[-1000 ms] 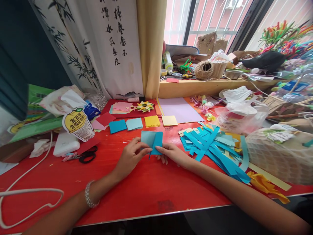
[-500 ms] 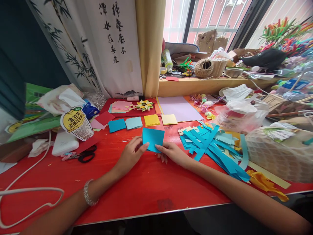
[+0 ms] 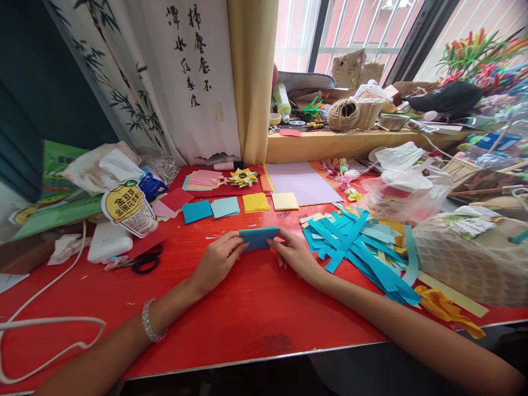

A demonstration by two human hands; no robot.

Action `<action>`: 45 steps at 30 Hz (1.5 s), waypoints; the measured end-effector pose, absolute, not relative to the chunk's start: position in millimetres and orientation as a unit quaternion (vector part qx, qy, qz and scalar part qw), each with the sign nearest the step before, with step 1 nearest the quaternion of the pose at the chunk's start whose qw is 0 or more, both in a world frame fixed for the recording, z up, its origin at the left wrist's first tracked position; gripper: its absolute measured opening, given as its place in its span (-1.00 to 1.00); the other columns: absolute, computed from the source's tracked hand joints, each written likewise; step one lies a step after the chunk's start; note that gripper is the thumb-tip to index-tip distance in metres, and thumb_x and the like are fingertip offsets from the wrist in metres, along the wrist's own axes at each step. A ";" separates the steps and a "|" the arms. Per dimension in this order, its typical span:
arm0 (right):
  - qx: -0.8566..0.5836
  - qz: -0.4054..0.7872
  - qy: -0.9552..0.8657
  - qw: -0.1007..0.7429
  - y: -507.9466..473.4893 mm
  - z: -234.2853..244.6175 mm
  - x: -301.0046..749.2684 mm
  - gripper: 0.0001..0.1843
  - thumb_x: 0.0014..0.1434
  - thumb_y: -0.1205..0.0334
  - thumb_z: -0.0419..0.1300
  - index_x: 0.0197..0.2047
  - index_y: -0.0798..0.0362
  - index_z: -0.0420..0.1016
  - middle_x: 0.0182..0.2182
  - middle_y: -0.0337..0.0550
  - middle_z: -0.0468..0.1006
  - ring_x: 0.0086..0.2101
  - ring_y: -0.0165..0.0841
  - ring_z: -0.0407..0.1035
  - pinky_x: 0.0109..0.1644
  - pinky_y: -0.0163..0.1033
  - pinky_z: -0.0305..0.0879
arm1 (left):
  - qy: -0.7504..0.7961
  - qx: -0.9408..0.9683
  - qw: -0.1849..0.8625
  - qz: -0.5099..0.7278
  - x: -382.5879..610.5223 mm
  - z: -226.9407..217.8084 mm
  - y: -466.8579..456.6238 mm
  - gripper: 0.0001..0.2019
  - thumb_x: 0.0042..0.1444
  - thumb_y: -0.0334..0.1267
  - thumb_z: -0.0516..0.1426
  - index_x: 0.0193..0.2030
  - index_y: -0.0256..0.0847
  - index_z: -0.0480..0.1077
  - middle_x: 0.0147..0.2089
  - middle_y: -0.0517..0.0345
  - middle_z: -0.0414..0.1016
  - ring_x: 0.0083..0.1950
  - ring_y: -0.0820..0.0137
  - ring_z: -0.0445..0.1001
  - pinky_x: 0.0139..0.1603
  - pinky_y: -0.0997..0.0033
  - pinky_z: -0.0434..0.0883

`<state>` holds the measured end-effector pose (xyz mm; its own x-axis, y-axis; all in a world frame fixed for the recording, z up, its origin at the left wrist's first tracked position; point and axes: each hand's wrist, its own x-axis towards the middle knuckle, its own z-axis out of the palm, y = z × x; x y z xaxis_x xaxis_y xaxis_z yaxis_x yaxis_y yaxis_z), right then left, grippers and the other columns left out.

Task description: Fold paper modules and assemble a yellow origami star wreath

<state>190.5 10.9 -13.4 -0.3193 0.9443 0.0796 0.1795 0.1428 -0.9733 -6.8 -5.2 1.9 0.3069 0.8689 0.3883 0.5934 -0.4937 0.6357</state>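
Left hand (image 3: pixel 218 256) and right hand (image 3: pixel 297 257) pinch one piece of blue paper (image 3: pixel 258 240) over the red counter (image 3: pixel 231 330).
For a crisp fold, the edges should probably be matched corner to corner, both ends gripped evenly, before pressing; beyond lie four paper stacks: one blue stack (image 3: pixel 197 212), one pale blue stack (image 3: pixel 225 207), one yellow stack (image 3: pixel 256 203), one cream stack (image 3: pixel 285 201).

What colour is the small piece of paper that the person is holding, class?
The paper is blue; it shows best in the head view.

Home-like craft corner: curtain (image 3: pixel 252 82), twine (image 3: pixel 339 119), paper strips (image 3: pixel 343 245)
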 end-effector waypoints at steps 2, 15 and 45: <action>-0.425 0.501 -0.649 0.383 10.8 -14.9 190.1 -0.69 0.17 0.19 0.01 -0.04 0.09 0.32 -0.72 -0.38 0.30 -0.69 -0.49 0.24 -0.63 -0.41 0.18 | 0.462 0.799 0.180 0.338 -6.7 -0.3 -3.6 -0.81 0.15 -0.24 0.03 -0.43 -0.18 0.39 -0.32 0.11 0.38 -0.29 0.37 0.35 -0.23 0.44 0.24; -0.386 0.516 -0.628 0.437 8.4 -15.3 187.3 -0.66 0.17 0.18 0.02 0.02 -0.08 0.08 -0.18 -0.17 0.37 -0.62 -0.56 0.32 -0.69 -0.43 0.20 | 0.475 0.801 0.205 0.300 -6.4 -1.1 -2.5 -0.72 0.20 -0.10 -0.02 -0.08 -0.18 0.37 -0.07 0.08 0.37 -0.07 0.35 0.37 -0.06 0.37 0.32; -0.425 0.481 -0.679 0.358 9.7 -16.9 188.9 -0.84 0.20 0.14 -0.01 -0.26 0.05 0.26 -0.61 -0.31 0.40 -0.63 -0.50 0.24 -0.58 -0.42 0.16 | 0.485 0.744 0.269 0.372 -9.3 7.1 -7.5 -0.55 0.27 -0.04 -0.24 -0.11 -0.17 0.39 -0.21 0.10 0.36 -0.31 0.43 0.34 -0.25 0.43 0.28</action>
<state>188.9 9.7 -16.9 -0.3826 0.9207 0.0771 0.2329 0.1769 -0.9563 -9.3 -7.5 7.1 0.2516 0.9224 0.2931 0.5224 -0.3844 0.7611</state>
